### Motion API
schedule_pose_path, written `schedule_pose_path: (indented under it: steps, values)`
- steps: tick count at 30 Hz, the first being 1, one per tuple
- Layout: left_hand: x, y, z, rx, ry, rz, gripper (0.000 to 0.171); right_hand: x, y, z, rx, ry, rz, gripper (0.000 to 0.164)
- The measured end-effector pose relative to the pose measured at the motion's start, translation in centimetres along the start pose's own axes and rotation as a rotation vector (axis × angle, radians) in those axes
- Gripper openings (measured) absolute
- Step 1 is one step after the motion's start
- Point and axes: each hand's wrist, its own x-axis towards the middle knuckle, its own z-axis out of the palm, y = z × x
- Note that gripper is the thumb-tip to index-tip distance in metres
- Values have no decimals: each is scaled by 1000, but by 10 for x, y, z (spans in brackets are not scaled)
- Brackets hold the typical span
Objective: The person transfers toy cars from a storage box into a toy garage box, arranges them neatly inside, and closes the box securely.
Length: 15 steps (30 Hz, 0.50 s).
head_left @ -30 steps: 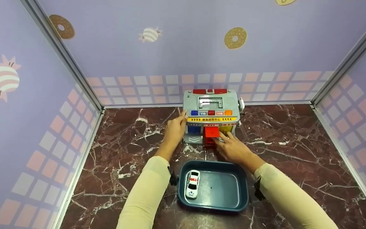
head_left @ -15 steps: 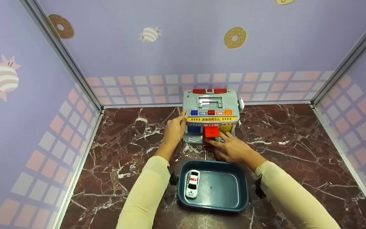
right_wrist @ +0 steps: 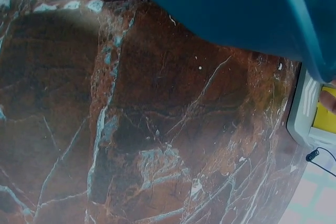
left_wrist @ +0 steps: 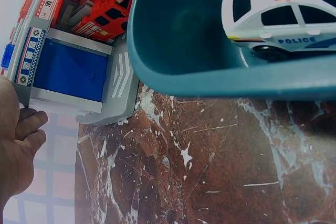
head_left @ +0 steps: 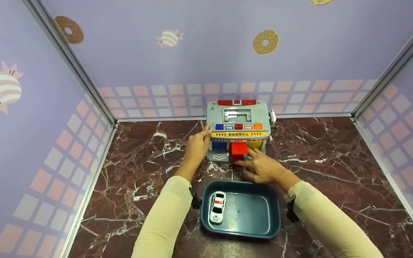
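A grey toy emergency station (head_left: 238, 118) stands against the back wall, with blue, red and yellow garage doors. Its red middle door (head_left: 239, 148) is swung up. Beneath that door, a red toy fire truck (left_wrist: 107, 15) sits partly in the middle bay, its rear end outward. My right hand (head_left: 264, 167) has one finger extended against the truck's rear; another lies by the yellow door (head_left: 255, 144). At the station's left front corner, my left hand (head_left: 196, 146) rests against the side, some fingers hidden behind the side wall in the left wrist view.
In front of the station sits a dark teal tub (head_left: 240, 234), with a white toy police car (head_left: 217, 208) along its left side. The brown marbled surface (head_left: 142, 172) is bounded by lilac walls at the back and both sides. A thin black cord (right_wrist: 325, 153) lies beside the station.
The fire truck has gone farther into the middle bay under my right hand's push. My right fingers have shifted slightly left, round behind the truck. The left hand has stayed put.
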Motion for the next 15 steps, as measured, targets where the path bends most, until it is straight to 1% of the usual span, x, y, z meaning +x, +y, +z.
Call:
schedule_pose_path:
  steps: [8,15]
  values:
    - [-1,-1,1,-6,0,7,41,2,0,0,-22,-63,72,57]
    - [-1,-2,1,-10,2,-1,41,5,1,1,-92,-13,48,56]
